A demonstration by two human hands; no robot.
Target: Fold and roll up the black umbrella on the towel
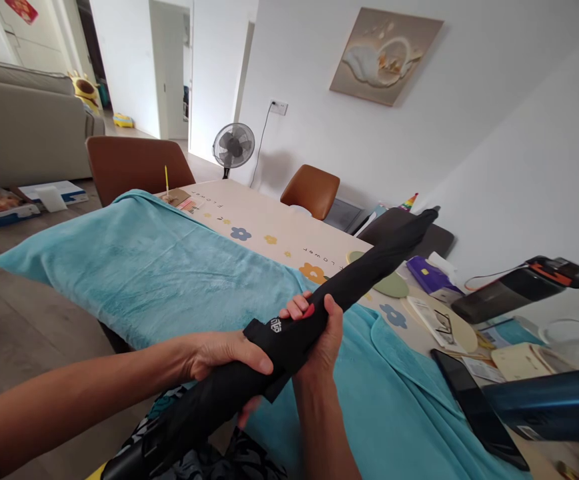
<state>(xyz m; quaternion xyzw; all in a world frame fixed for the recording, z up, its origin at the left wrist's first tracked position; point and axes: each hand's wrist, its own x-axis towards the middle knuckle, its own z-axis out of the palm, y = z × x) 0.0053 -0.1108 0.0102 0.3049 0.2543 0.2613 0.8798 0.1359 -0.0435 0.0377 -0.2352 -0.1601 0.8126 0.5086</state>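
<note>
A long black umbrella (359,277), furled, lies slantwise across my view, its tip up to the right and its handle end at the lower left. My left hand (232,353) is closed around its lower part, thumb on top beside the dark strap (269,343) with white print. Farther up, my right hand (325,333) wraps the furled cloth from beneath, fingertips near a small red mark. The umbrella is held above a turquoise blanket (184,267) that covers the near side of the table. Some fingers of both hands are hidden behind the umbrella.
Flower prints mark the table (249,207). At the right stand a dark sports bottle (509,293) and a blue bottle (554,403), with a black tablet (474,407) and a purple tissue pack (432,277) nearby. Brown chairs (137,167), a fan (234,145) and a sofa (24,120) are beyond.
</note>
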